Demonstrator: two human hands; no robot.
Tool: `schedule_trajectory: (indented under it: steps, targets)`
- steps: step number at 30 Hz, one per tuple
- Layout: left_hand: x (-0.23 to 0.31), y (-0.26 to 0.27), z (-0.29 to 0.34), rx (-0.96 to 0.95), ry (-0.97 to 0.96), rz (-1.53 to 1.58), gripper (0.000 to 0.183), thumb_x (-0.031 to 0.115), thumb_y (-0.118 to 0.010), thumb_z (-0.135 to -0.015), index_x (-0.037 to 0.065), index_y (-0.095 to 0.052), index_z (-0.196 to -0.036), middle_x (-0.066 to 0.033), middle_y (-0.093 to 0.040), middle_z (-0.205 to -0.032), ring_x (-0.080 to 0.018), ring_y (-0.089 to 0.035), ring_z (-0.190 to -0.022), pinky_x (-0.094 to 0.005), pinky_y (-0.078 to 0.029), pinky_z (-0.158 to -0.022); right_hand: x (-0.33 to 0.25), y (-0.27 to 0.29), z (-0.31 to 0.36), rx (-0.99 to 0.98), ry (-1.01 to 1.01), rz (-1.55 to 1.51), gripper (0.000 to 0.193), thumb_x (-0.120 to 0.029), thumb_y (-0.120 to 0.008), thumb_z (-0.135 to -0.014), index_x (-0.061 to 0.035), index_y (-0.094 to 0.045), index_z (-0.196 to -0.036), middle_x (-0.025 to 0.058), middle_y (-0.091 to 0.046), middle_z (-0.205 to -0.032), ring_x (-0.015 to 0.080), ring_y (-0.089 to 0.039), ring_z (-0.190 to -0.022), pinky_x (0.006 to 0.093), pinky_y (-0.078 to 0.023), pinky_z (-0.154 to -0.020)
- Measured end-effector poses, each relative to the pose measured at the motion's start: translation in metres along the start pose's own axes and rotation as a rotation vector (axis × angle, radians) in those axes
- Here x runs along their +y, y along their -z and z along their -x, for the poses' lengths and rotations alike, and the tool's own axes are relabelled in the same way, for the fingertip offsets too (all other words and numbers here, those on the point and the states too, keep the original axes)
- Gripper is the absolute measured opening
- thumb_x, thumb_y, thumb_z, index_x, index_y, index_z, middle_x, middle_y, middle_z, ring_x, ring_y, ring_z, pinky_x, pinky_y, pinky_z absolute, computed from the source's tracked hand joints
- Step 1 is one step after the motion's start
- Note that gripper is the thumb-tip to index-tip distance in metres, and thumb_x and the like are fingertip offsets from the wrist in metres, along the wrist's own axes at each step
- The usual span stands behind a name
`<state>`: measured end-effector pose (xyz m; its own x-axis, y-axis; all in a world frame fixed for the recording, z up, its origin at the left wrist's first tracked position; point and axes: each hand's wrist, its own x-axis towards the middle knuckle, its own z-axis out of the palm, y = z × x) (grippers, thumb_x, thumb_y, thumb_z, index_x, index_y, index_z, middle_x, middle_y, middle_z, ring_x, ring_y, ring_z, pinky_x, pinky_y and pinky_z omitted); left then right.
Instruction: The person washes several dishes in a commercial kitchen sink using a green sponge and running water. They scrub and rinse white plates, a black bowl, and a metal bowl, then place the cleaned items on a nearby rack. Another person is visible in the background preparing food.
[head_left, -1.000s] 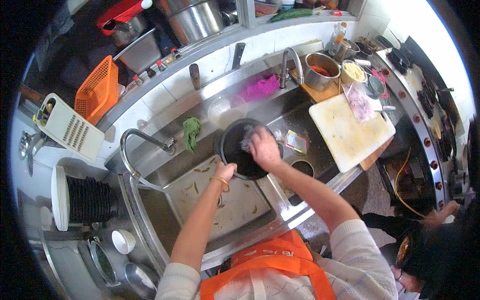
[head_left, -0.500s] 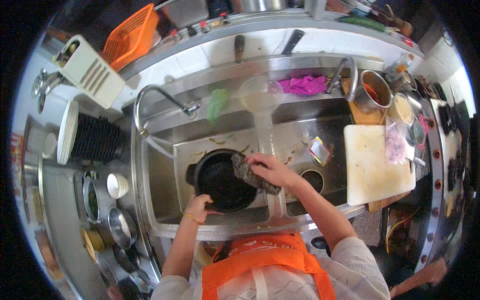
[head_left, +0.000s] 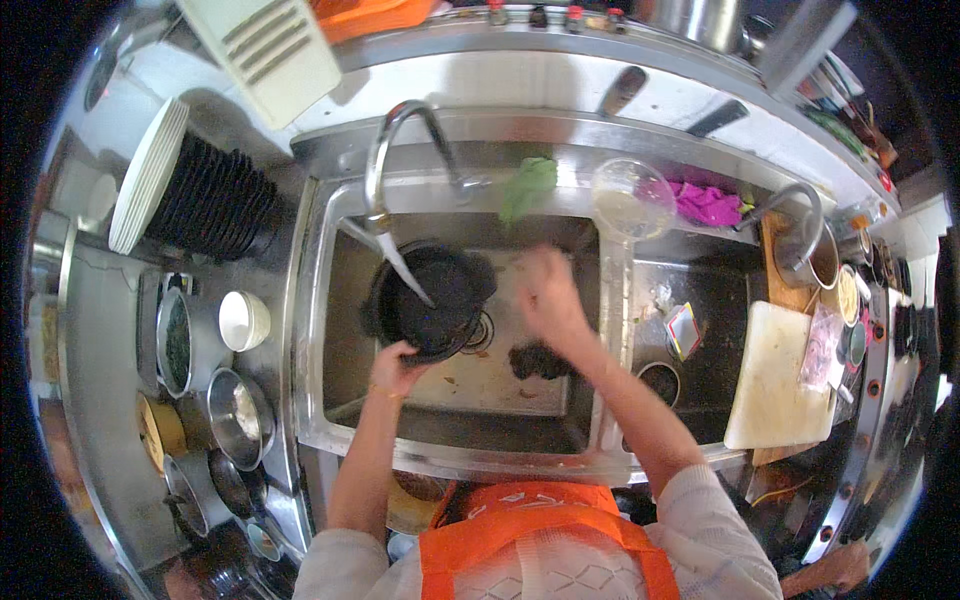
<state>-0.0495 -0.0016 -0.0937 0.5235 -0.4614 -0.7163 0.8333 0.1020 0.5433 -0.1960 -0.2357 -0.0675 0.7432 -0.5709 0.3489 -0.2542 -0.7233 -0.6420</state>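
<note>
My left hand is closed on the near rim of a round black pot in the left sink basin. Water from the curved faucet runs in a stream into the pot. To the right of the pot hovers my right hand, smeared by motion, so its fingers cannot be read. Just below that hand, a dark scouring pad lies on the basin floor, apart from it. Small scraps are scattered around the drain, which the pot partly covers.
A green cloth, clear bowl and magenta cloth lie along the sink's back ledge. A white cutting board covers part of the right basin's side. Stacked dark plates and metal bowls stand at left. Another person's hand shows lower right.
The pot has moved left under the faucet, with water now running into it. My right hand has let go of the scouring pad, which now lies in the basin. The view has shifted.
</note>
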Motion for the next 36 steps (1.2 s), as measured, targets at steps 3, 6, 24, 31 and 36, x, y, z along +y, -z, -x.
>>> schedule_trajectory:
  steps: [3, 6, 24, 31, 36]
  targets:
    - [-0.003, -0.021, -0.011, -0.045, 0.292, 0.243, 0.034, 0.001, -0.05, -0.068, -0.009, -0.047, -0.101, -0.0195, -0.052, -0.103, -0.0351, -0.054, -0.093, -0.0445, -0.053, -0.076, 0.029, -0.024, -0.081, 0.185, -0.071, 0.232, 0.036, -0.009, -0.058, -0.072, -0.0045, -0.053, -0.107, 0.0232, -0.042, -0.112, 0.0411, -0.044, -0.096, 0.0465, -0.039, -0.084]
    - [0.0, -0.03, -0.003, -0.046, 0.33, 0.088, 0.033, 0.001, -0.05, -0.069, -0.008, -0.047, -0.101, -0.02, -0.053, -0.1, -0.0354, -0.054, -0.091, -0.0446, -0.053, -0.076, 0.044, -0.033, -0.132, 0.015, -0.204, 0.424, 0.039, -0.012, -0.062, -0.069, -0.0083, -0.053, -0.108, 0.0212, -0.039, -0.116, 0.0432, -0.043, -0.093, 0.0459, -0.039, -0.084]
    - [-0.006, -0.028, 0.014, -0.151, 0.27, -0.397, 0.046, -0.001, -0.046, -0.066, 0.003, -0.04, -0.112, -0.0133, -0.052, -0.095, -0.029, -0.059, -0.079, -0.0476, -0.056, -0.061, -0.065, -0.11, -0.018, -0.254, 0.086, -0.396, 0.041, -0.006, -0.059, -0.07, -0.0037, -0.051, -0.111, 0.0283, -0.044, -0.109, 0.0433, -0.045, -0.099, 0.0441, -0.04, -0.087]
    - [-0.007, -0.031, 0.025, -0.039, 0.174, -0.486, 0.045, 0.005, -0.05, -0.062, 0.002, -0.049, -0.107, -0.0123, -0.054, -0.095, -0.0311, -0.056, -0.086, -0.0524, -0.053, -0.07, -0.021, -0.124, 0.019, -0.127, -0.064, -0.047, 0.035, 0.002, -0.055, -0.066, -0.0031, -0.049, -0.1, 0.0261, -0.043, -0.1, 0.0429, -0.046, -0.094, 0.0457, -0.041, -0.082]
    - [0.016, -0.03, 0.009, -0.086, 0.111, -0.599, 0.035, 0.001, -0.05, -0.064, -0.002, -0.048, -0.099, -0.0131, -0.054, -0.09, -0.0287, -0.059, -0.076, -0.0483, -0.055, -0.06, -0.071, -0.135, 0.002, -0.028, -0.497, -0.734, 0.026, -0.01, -0.054, -0.071, -0.001, -0.053, -0.095, 0.0259, -0.05, -0.093, 0.0406, -0.05, -0.092, 0.0456, -0.043, -0.076]
